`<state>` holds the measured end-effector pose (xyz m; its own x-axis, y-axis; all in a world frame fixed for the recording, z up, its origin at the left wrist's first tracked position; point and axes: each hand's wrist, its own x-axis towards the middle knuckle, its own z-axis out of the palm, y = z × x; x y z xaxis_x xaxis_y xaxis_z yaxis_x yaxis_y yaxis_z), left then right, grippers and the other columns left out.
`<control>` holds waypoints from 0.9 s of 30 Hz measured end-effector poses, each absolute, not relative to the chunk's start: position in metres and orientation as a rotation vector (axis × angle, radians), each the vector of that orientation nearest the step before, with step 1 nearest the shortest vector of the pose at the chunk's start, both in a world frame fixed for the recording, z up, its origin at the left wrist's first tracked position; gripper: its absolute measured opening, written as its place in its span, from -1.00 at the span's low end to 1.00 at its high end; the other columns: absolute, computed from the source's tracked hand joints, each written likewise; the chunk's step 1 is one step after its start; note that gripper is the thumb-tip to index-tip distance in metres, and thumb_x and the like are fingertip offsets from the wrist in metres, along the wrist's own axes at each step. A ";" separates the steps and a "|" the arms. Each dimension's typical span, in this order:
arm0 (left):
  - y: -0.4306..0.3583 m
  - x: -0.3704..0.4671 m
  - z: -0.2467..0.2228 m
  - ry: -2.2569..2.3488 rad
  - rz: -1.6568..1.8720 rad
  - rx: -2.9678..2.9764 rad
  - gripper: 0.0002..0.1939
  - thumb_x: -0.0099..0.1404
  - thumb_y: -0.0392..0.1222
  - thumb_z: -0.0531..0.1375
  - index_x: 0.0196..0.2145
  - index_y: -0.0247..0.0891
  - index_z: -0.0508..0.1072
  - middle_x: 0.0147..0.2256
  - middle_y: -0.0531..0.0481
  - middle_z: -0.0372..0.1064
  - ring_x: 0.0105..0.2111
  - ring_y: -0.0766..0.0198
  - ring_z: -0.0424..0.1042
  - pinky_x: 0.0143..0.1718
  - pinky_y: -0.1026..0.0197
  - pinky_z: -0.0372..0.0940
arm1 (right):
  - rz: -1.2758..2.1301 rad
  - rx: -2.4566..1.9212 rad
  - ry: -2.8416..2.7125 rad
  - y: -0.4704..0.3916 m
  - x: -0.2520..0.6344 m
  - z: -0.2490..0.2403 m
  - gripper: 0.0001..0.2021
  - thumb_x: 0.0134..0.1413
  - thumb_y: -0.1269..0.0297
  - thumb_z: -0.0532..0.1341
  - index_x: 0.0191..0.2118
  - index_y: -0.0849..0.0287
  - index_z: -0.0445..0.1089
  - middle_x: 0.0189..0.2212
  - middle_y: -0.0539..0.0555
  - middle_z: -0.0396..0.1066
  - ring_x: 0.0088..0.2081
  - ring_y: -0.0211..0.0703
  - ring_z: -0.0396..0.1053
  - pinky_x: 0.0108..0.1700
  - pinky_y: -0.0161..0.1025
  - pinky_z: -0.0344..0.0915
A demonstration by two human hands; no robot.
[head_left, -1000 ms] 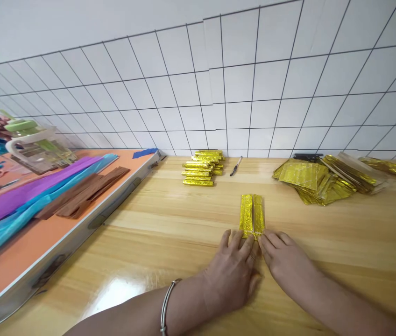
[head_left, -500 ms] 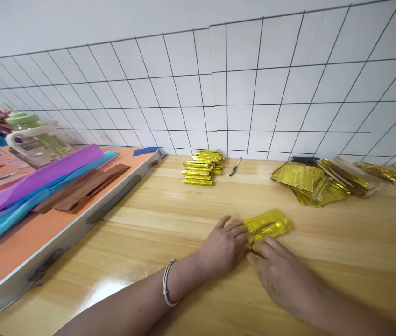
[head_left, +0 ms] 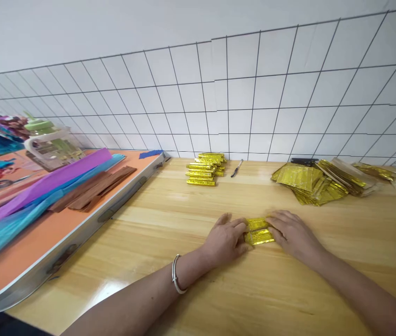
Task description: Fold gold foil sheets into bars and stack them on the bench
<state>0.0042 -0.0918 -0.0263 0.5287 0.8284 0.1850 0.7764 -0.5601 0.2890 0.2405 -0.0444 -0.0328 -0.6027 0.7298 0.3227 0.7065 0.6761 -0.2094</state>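
Observation:
A sheet of shiny gold foil paper (head_left: 260, 236), folded into a flat strip with a seam along its middle, lies on the wooden table between my hands. My left hand (head_left: 225, 239), a silver bangle at its wrist, grips the left end with bent fingers. At the right end, my right hand (head_left: 296, 235) has its thumb at the near edge and its fingers over the far one. Both ends of the strip are hidden beneath the fingers. Farther back lies a stack of narrow folded gold strips (head_left: 201, 177), and to the right a loose pile of flat gold foil sheets (head_left: 299, 179).
A pen (head_left: 236, 168) lies near the grid-patterned wall (head_left: 240, 93). On the left, an orange-topped board (head_left: 61, 233) with a raised edge carries purple, blue and brown paper strips (head_left: 102, 189), scissors (head_left: 0, 183) and a green-lidded clear bottle (head_left: 53, 147).
The foil paper's edges have been folded inward, making it narrower. My right hand has moved from its near side up to its right end; my left hand stays at the left end.

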 end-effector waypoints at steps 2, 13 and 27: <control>-0.089 0.002 -0.027 1.332 0.459 2.576 -0.61 0.20 0.04 0.15 -0.08 -0.17 0.26 -0.01 -0.01 0.29 -0.07 0.26 0.33 0.18 0.00 -0.13 | 0.084 -1.165 -2.530 -0.036 0.249 -0.032 -0.71 0.14 0.27 0.04 -0.06 0.15 0.37 -0.11 0.17 0.40 -0.05 0.00 0.26 -0.05 -0.04 0.20; -0.042 -0.018 -0.014 0.951 0.308 2.645 -0.82 0.34 -0.09 0.01 -0.18 -0.10 0.36 0.03 0.14 0.30 0.04 0.38 0.25 0.20 0.11 -0.26 | 0.214 -1.405 -2.715 -0.066 0.240 0.003 -0.74 0.16 0.22 0.01 -0.41 0.08 0.41 -0.42 0.08 0.39 -0.43 -0.15 0.35 -0.43 -0.27 0.13; 0.008 -0.009 -0.036 0.839 0.458 2.904 -0.77 0.32 -0.18 0.04 -0.16 -0.20 0.45 -0.21 -0.08 0.36 -0.19 0.26 0.31 -0.11 0.24 0.15 | 0.426 -1.136 -2.537 -0.048 0.230 -0.007 -0.63 0.19 0.21 -0.04 0.04 0.16 0.30 -0.05 0.16 0.37 -0.03 -0.05 0.29 0.00 -0.08 0.23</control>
<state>-0.0090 0.0083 -0.0356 0.8047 0.5333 0.2610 0.5080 -0.8459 0.1624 0.2302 -0.0483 -0.0072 -0.6285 0.7585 0.1724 0.6604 0.6375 -0.3968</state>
